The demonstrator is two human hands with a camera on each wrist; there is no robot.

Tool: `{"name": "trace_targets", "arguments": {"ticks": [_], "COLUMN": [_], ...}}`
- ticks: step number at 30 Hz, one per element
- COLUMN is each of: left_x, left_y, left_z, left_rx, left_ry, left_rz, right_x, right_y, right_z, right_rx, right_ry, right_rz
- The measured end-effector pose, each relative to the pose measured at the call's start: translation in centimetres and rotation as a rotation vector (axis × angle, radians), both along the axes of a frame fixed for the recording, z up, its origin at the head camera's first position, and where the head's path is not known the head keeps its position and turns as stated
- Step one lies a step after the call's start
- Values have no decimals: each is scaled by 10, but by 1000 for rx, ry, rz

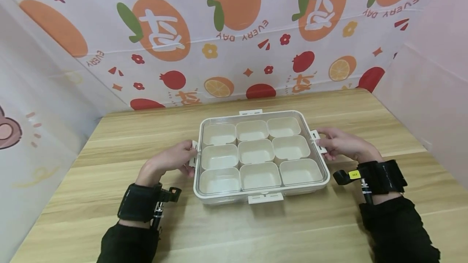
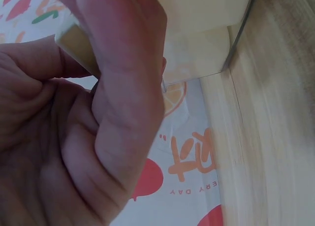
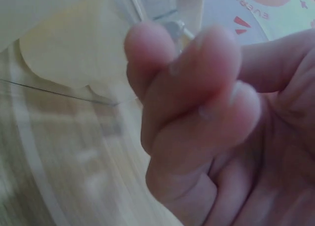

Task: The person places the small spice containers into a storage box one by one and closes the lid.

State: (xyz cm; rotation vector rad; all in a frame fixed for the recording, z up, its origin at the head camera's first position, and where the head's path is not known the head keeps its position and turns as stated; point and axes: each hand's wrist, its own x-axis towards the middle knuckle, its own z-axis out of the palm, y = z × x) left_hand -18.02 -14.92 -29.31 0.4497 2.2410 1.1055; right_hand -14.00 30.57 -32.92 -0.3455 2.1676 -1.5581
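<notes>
Box: a lidded nine-cell box (image 1: 261,155) rests mid-surface (image 1: 234,230).
Left hand (image 1: 172,159): fingers curled, pinching the left latch (image 1: 193,154).
Right hand (image 1: 343,144): pinching the right latch (image 1: 317,141).
Progress: lid on; front latch (image 1: 265,198) and rear latch (image 1: 250,112) apparently untouched.
</notes>
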Motion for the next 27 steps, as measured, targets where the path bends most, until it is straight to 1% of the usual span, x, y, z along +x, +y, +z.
{"name": "trace_targets", "arguments": {"ticks": [4,8,14,18,27], "left_x": [-1,-2,-1,-1,-7], "left_y": [1,1,-4,-7,-10], "left_z": [-3,-5,-5,-6,-8], "left_rx": [4,17,26,40,25], "left_ry": [-8,-5,-4,-23,-53], "left_rz": [0,-10,-13,-16,-25], "right_x": [0,1,-2,-3,-3], "right_y": [2,3,1,1,2], "right_z": [-3,-2,-2,-3,-2], "right_rx": [3,8,-8,-16,-10], "right_ry": [11,20,18,17,7], "right_rz": [12,11,18,22,24]}}
